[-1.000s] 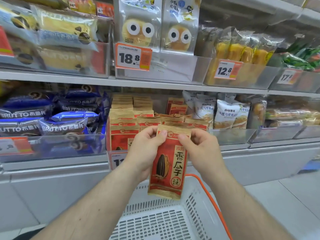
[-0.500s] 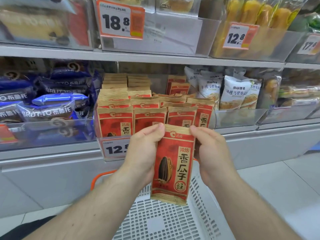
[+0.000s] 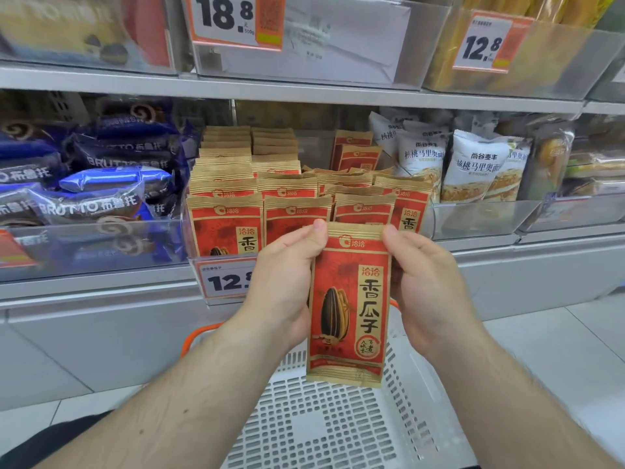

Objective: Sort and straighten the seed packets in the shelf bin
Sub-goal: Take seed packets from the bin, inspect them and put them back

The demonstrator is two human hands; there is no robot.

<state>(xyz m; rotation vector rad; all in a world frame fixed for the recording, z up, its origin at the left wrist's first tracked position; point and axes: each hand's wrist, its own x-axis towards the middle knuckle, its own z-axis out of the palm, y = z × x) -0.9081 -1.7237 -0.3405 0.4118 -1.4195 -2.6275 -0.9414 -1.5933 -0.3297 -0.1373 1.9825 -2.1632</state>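
You are holding one red-and-gold seed packet (image 3: 348,304) upright between your two hands, its printed face turned toward you and its bottom edge hanging free over the white perforated basket (image 3: 338,431) below. Your left hand (image 3: 282,287) is gripping the packet's left edge, the thumb pressing on the top left corner and the fingers curling behind it. Your right hand (image 3: 427,286) is clamping the right edge in the same way, its thumb resting at the top right corner, so both hands are closed on this one packet. Just beyond your knuckles, the clear shelf bin (image 3: 189,238) is holding the other seed packets (image 3: 294,194), which are standing in rows; the front ones are facing you, while a few farther back and toward your right hand are leaning or lying unevenly. A price tag (image 3: 225,282) reading 12 is showing on the bin's front, partly hidden behind your left hand. Beyond your left hand, blue snack bags (image 3: 98,184) are lying piled in the neighbouring bin. Beyond your right hand, white pastry bags (image 3: 473,164) are standing in another clear bin. Above both hands, the upper shelf (image 3: 304,89) is carrying more bins with orange price tags (image 3: 233,18) marked 18.8 and 12.8. An orange basket handle (image 3: 199,333) is showing beneath your left wrist.
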